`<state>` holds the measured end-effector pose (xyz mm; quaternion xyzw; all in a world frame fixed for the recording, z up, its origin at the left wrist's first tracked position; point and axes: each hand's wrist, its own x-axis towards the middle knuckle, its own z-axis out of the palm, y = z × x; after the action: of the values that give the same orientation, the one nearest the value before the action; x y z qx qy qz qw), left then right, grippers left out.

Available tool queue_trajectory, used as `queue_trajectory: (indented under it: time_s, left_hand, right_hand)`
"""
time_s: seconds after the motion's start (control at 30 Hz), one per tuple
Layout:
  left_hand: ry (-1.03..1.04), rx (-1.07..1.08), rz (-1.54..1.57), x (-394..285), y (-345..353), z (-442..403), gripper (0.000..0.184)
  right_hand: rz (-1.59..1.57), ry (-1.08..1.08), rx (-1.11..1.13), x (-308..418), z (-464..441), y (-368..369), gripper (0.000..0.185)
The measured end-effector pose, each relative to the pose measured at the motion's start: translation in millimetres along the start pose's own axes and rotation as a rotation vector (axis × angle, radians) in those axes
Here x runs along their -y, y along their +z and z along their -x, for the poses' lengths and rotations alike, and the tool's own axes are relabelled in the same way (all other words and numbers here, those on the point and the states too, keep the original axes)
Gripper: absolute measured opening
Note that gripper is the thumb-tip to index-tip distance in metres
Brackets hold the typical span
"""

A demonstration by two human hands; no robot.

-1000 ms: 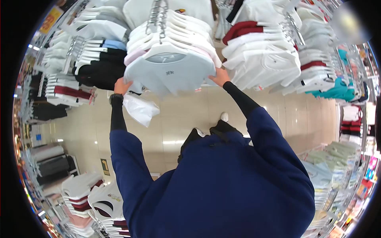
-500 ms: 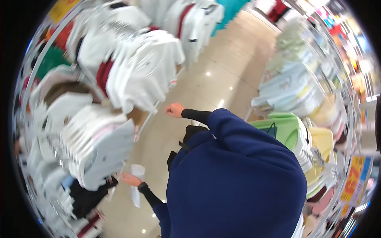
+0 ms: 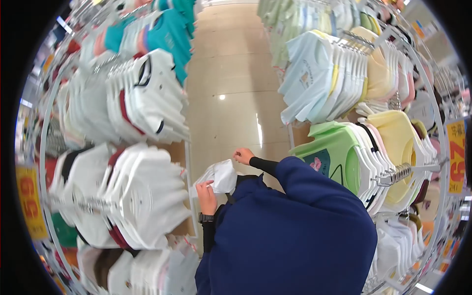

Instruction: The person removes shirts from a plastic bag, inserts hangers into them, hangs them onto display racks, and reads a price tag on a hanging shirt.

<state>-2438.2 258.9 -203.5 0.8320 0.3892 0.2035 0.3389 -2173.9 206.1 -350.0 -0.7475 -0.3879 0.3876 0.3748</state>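
A crumpled white plastic bag or sheet (image 3: 222, 176) hangs in front of my body, over the floor. My left hand (image 3: 206, 195), with a dark watch at the wrist, is closed on the near left edge of it. My right hand (image 3: 242, 156) is just beyond its upper right side, with fingers curled and nothing visible in them. White T-shirts (image 3: 147, 196) on hangers are on the rack left of my left hand. To the right of my right hand hangs a light green shirt (image 3: 334, 147) with a dark printed patch.
An aisle of shiny tiled floor (image 3: 231, 88) runs ahead between the racks. Teal shirts (image 3: 169, 37) hang at the far left, pale blue shirts (image 3: 307, 73) at the right. Orange price signs (image 3: 30, 201) stand at both sides.
The view has turned from the light blue shirt and its rack to look along the aisle. My hands have left that shirt and come closer together, the white plastic between them.
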Motion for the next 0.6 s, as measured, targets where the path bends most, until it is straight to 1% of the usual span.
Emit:
queue_trajectory:
  time_s: [0.03, 0.13, 0.17, 0.23, 0.27, 0.3, 0.37, 0.47, 0.53, 0.57, 0.6]
  left_hand:
    - [-0.076, 0.042, -0.003, -10.4, 3.6, -17.0, 0.022]
    - [0.06, 0.112, -0.068, -19.7, 14.5, -66.8, 0.022]
    - [0.039, 0.136, 0.036, -26.8, 17.3, -85.1, 0.022]
    - [-0.015, 0.188, 0.242, -42.1, 21.6, -116.6, 0.023]
    - [-0.037, 0.227, 0.244, -49.0, 21.1, -131.8, 0.023]
    - [-0.059, 0.262, 0.249, -56.5, 20.5, -148.6, 0.024]
    - [-0.069, 0.303, 0.254, -69.5, 20.8, -182.6, 0.027]
    - [0.04, 0.294, 0.35, -38.1, 45.0, -233.5, 0.029]
    - [-0.017, 0.324, 0.406, -19.9, 55.1, -270.4, 0.028]
    - [-0.047, 0.34, 0.434, -16.0, 59.1, -290.4, 0.028]
    - [-0.044, 0.353, 0.448, -11.7, 64.3, -311.1, 0.027]
  right_hand:
    - [-0.034, 0.029, -0.041, -7.5, -3.9, -9.5, 0.015]
    - [-0.16, 0.154, -0.176, -24.6, -14.9, -31.8, 0.016]
    - [-0.204, 0.191, -0.193, -27.8, -17.3, -37.0, 0.015]
    - [-0.172, 0.14, -0.225, -33.0, -22.4, -42.3, 0.015]
    - [-0.154, 0.115, -0.24, -30.8, -26.6, -42.9, 0.015]
    - [-0.046, 0.043, -0.264, -27.2, -31.8, -41.7, 0.015]
    - [-0.1, -0.007, -0.304, -4.8, -44.7, -45.3, 0.015]
    - [-0.175, -0.04, -0.386, 32.7, -78.6, -55.7, 0.016]
    - [-0.221, -0.068, -0.427, 64.0, -101.4, -71.4, 0.019]
    - [-0.21, -0.064, -0.354, 79.4, -113.7, -82.6, 0.024]
    - [-0.175, -0.132, -0.348, 94.6, -123.5, -92.2, 0.026]
